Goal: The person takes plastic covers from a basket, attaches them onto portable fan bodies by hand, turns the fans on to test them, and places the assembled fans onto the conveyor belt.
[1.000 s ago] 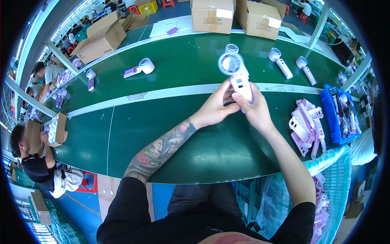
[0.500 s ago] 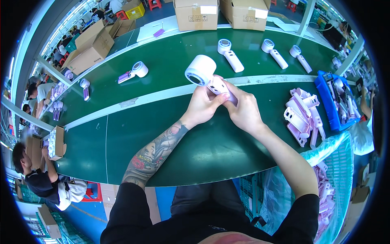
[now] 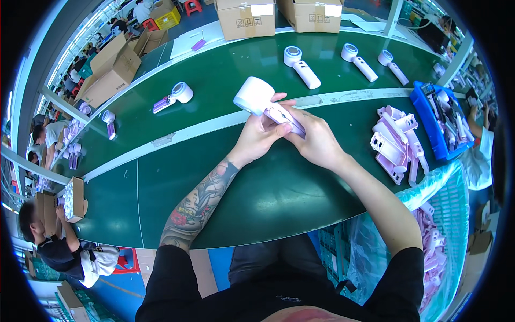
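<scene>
Above the green worktop I hold a white and pale lilac handheld fan, its round head up and to the left. My left hand is closed round the handle just below the head, with the thumb across it. My right hand grips the handle's lower end, and a couple of its fingertips show beyond the handle. A long seam or opening runs along the handle's side; palm and fingers hide part of it. The front of the fan head is turned mostly out of sight.
Similar fans lie along the far green strip. To the right are a pile of lilac casing parts, a blue bin of parts and a lined green crate. A co-worker sits at left beside a carton.
The fan has rolled in my hands, so its dark-ringed front has turned away and the handle's seam shows more. Some right fingers have straightened out behind the handle. The view has shifted slightly.
</scene>
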Available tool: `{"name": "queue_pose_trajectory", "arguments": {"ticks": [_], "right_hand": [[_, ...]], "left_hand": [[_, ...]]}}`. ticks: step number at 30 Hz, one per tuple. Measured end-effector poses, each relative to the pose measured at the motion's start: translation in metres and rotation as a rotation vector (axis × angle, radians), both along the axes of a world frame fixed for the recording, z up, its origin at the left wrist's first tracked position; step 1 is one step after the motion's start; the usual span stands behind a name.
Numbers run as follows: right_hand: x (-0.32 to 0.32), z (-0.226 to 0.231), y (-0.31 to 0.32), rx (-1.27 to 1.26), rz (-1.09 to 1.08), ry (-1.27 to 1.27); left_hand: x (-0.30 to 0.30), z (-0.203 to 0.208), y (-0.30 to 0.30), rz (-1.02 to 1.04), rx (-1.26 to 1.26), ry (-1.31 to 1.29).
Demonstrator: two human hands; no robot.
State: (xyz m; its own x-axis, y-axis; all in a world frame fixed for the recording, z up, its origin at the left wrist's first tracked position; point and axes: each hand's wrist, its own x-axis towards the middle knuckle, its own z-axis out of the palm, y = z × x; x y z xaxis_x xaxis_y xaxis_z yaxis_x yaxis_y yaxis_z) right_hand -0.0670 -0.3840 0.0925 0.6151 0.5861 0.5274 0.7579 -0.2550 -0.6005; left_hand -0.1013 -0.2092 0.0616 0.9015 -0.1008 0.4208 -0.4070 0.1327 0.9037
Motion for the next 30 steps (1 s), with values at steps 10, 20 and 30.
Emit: {"name": "queue_pose_trajectory", "arguments": {"ticks": [10,20,30], "right_hand": [[0.018,0.001,-0.03,-0.058,-0.037,0.141],[0.072,-0.022,-0.061,0.58,0.56,1.49],[0.072,-0.017,-0.052,0.513,0.059,1.285]], "left_hand": [[0.014,0.004,-0.031,0.116,0.174,0.046],[0.027,-0.002,-0.008,0.239,-0.167,0.418],[0.035,-0.029,-0.009,0.444,0.05,0.262]]}}
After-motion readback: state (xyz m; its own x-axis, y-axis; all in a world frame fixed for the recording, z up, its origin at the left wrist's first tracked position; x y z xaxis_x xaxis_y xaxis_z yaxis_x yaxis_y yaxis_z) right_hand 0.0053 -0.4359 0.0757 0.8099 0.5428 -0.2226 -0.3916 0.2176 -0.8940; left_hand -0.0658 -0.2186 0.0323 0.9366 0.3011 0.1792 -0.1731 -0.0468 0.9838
